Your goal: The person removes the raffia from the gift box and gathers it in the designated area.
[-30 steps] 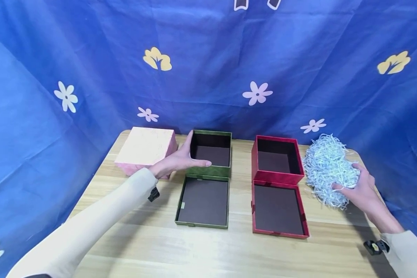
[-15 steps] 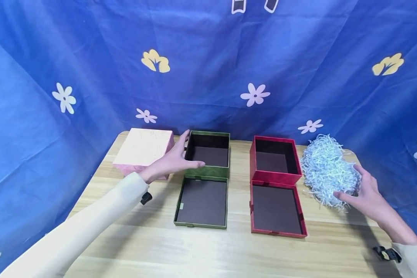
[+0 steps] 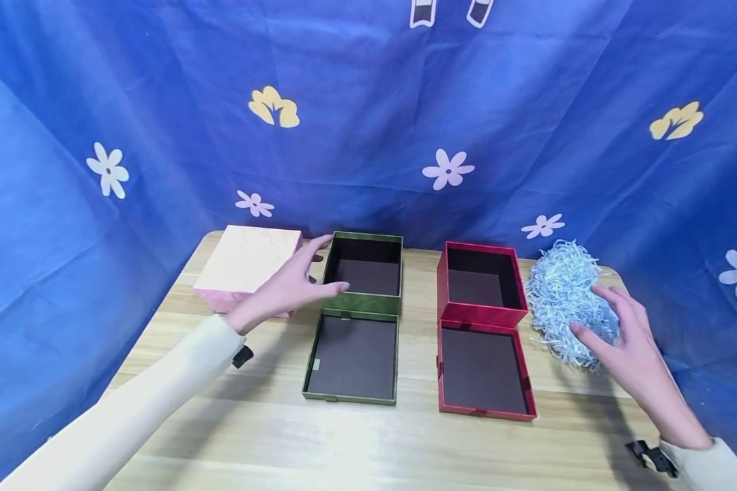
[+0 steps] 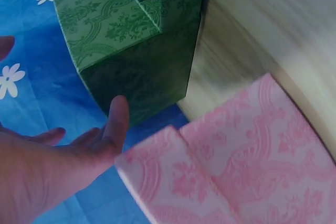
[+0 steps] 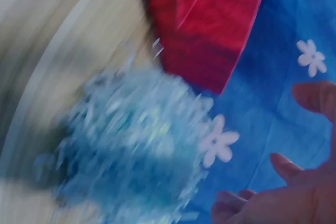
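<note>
My left hand (image 3: 285, 283) hovers between the pink patterned box (image 3: 252, 256) and the left side of the green box (image 3: 368, 304), thumb and fingers spread. In the left wrist view that hand (image 4: 58, 163) holds nothing. A heap of light blue shredded paper (image 3: 561, 293) lies at the table's right end. Over its lower right part is my right hand (image 3: 635, 351), fingers and thumb parted, with no paper in its grasp. The right wrist view, blurred, shows the paper (image 5: 134, 145) apart from my fingers. Left of the heap stands the red box (image 3: 482, 314), open at the top.
In front of the green box lies its green-rimmed lid (image 3: 356, 358), inside up. A matching red-rimmed lid (image 3: 482, 372) lies before the red box. The wooden table (image 3: 368, 443) ends at a blue flowered cloth (image 3: 356, 123) hanging behind and on both sides.
My right hand let go of the shredded paper, drew back to the right, then came back left over it. My left hand shifted left, off the green box. The boxes stayed put.
</note>
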Demonstrator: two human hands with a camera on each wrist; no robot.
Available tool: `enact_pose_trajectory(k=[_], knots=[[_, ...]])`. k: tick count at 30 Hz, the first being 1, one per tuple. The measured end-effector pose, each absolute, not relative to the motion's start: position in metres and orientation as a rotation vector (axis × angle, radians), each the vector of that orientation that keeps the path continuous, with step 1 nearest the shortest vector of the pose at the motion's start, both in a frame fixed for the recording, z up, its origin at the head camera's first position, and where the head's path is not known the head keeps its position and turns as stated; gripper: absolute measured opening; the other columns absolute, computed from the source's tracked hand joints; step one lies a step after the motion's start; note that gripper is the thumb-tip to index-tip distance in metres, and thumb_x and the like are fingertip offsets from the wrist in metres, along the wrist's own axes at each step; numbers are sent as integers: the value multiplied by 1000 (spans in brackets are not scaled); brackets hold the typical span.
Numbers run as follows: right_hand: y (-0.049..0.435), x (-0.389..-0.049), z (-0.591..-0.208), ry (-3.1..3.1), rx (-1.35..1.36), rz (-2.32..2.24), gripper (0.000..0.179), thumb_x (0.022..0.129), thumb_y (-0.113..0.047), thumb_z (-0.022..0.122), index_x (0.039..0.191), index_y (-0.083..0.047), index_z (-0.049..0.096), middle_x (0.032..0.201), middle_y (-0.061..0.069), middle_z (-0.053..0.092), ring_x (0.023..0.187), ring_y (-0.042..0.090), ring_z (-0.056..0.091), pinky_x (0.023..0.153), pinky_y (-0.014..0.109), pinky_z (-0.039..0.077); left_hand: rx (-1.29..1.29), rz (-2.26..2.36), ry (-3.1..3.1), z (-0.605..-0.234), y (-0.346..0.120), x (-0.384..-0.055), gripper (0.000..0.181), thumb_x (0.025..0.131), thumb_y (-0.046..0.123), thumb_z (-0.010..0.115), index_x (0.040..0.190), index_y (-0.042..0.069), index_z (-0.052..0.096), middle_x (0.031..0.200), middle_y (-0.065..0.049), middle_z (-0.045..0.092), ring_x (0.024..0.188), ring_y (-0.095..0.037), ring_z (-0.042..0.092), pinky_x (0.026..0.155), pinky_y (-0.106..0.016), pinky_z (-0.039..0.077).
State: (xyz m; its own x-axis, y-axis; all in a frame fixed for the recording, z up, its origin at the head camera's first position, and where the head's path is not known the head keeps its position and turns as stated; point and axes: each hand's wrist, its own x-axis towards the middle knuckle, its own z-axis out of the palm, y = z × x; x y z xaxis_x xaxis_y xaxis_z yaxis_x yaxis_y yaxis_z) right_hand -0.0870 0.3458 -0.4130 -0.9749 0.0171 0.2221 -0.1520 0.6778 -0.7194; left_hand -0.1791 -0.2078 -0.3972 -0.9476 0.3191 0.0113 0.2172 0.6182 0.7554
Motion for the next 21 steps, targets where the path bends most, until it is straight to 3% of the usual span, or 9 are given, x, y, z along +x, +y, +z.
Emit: enact_pose_trajectory(k=[2, 3, 4, 9, 10, 15, 18, 21], knots=[[332, -87, -409, -2631, 94, 1250, 68, 105, -17, 75, 164, -5, 43, 167, 26, 34, 152, 50, 35, 121, 34, 35, 472, 1250, 2745, -396, -212, -177, 106, 92, 53, 86, 174, 19, 28, 168, -11, 40, 138, -39, 54, 105, -59, 52], [325, -87, -408, -2605, 91, 1290, 66, 106, -17, 74, 164, -7, 44, 165, 24, 39, 149, 42, 43, 115, 22, 38, 481, 1258, 2757, -395, -214, -176, 105, 92, 52, 86, 173, 19, 30, 164, -12, 44, 129, -39, 58, 102, -57, 53], [318, -88, -408, -2576, 93, 1338, 64, 107, -16, 73, 163, -9, 45, 163, 22, 42, 145, 34, 51, 108, 13, 39, 489, 1263, 2770, -394, -217, -175, 103, 92, 51, 86, 172, 18, 31, 164, -11, 45, 131, -39, 56, 103, -57, 52], [289, -90, -407, -2504, 151, 1515, 59, 108, -12, 71, 162, -15, 48, 155, 21, 53, 125, 3, 60, 98, 11, 49, 492, 1294, 2821, -390, -228, -170, 95, 94, 47, 86, 171, 20, 37, 167, -10, 43, 143, -36, 50, 116, -61, 42], [284, -91, -407, -2496, 170, 1544, 59, 108, -12, 71, 162, -14, 48, 154, 21, 54, 126, 4, 61, 98, 12, 50, 495, 1306, 2826, -391, -230, -169, 93, 95, 46, 86, 170, 20, 37, 169, -10, 41, 149, -36, 46, 118, -63, 39], [252, -98, -405, -2444, 261, 1672, 57, 108, -12, 71, 160, -10, 48, 156, 19, 54, 131, 10, 62, 100, 16, 51, 527, 1413, 2817, -391, -243, -159, 88, 97, 31, 85, 170, 15, 38, 167, -13, 44, 141, -47, 53, 114, -67, 42], [231, -106, -405, -2383, 321, 1759, 57, 106, -5, 70, 159, -5, 48, 158, 15, 51, 135, 16, 61, 102, 18, 51, 534, 1429, 2834, -391, -251, -153, 87, 97, 27, 85, 169, 13, 38, 169, -13, 43, 143, -47, 52, 116, -68, 40], [206, -113, -406, -2341, 363, 1852, 56, 105, 0, 69, 157, 1, 48, 159, 14, 51, 139, 30, 59, 104, 20, 52, 554, 1412, 2862, -388, -260, -149, 87, 97, 24, 84, 169, 10, 38, 168, -17, 43, 143, -47, 51, 115, -70, 39]])
